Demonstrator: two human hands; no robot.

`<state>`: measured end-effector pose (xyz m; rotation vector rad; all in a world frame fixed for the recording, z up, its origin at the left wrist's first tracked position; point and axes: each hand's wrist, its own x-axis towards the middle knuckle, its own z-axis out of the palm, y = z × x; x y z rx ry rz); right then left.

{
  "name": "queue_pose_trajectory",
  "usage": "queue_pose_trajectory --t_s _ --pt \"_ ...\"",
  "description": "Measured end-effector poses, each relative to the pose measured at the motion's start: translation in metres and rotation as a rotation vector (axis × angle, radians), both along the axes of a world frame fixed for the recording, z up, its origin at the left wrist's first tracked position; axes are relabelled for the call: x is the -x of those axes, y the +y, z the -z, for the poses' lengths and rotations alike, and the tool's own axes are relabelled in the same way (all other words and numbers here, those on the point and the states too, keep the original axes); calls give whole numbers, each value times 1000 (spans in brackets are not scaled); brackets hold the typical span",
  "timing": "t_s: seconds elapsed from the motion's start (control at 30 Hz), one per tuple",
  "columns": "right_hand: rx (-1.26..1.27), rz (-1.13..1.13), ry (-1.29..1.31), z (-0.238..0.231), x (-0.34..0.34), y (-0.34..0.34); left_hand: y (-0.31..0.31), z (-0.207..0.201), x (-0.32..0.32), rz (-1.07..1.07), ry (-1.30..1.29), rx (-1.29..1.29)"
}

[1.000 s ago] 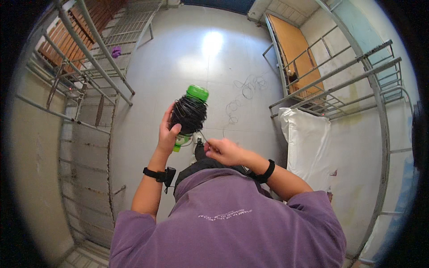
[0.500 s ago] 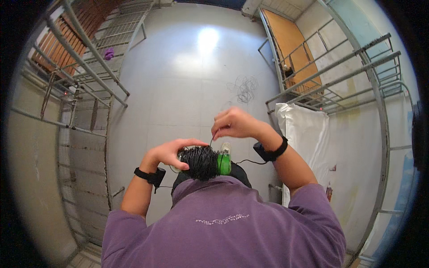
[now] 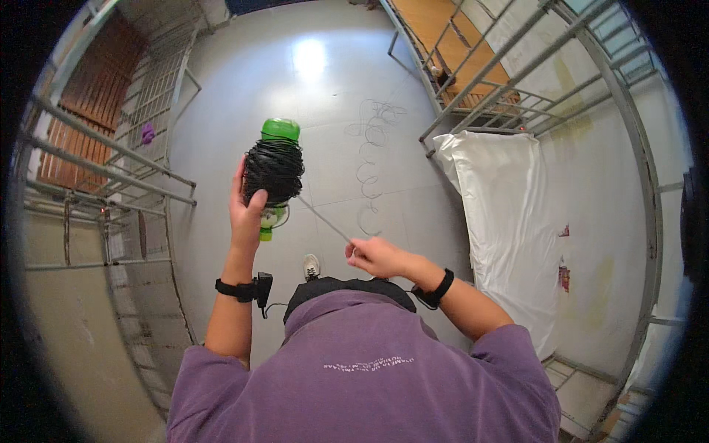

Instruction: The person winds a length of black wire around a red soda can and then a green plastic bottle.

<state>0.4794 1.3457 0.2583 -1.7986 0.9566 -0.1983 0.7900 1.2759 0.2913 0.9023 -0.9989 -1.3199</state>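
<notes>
Room type: looks like a dorm or shared bunk room tbh, can't narrow it past that
Left side: metal bed frame [image 3: 116,144] with long grey rails, reddish-brown wooden slats [image 3: 90,107] up at the far end
Right side: another grey metal frame [image 3: 655,221], tall post, bunk-style rails, tan bed board [image 3: 425,28] at the far end
White cover: big wrinkly sheet of something [image 3: 498,199] lying along the right wall, can't tell if it's fabric or plastic
Walls: pale wall [image 3: 591,192] with yellowish stains and reddish scraps [image 3: 564,277], so pretty worn
Floor: shiny grey tiles [image 3: 221,96] running between the frames like an aisle
</notes>
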Motion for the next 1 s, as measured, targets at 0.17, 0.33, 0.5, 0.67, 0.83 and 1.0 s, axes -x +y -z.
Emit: queue_pose_trajectory --t_s 0.17,0.33,0.5,0.67,0.83,1.0 --pt "209 66 -138 -28 74 16 -19 14 72 114 -971 171" --pt "894 142 41 -68 157 -6 -9 31 133 772 -824 108" --pt "861 167 -77 -92 205 -34 -8 -18 221 1193 -578 195" --pt "550 102 -283 -71 228 -59 13 -54 252 1097 -162 14" --pt "753 83 -503 -22 210 -40 30 -55 245 550 44 78" --pt "403 -180 42 -10 182 -5 26 -51 225 0 3 96"
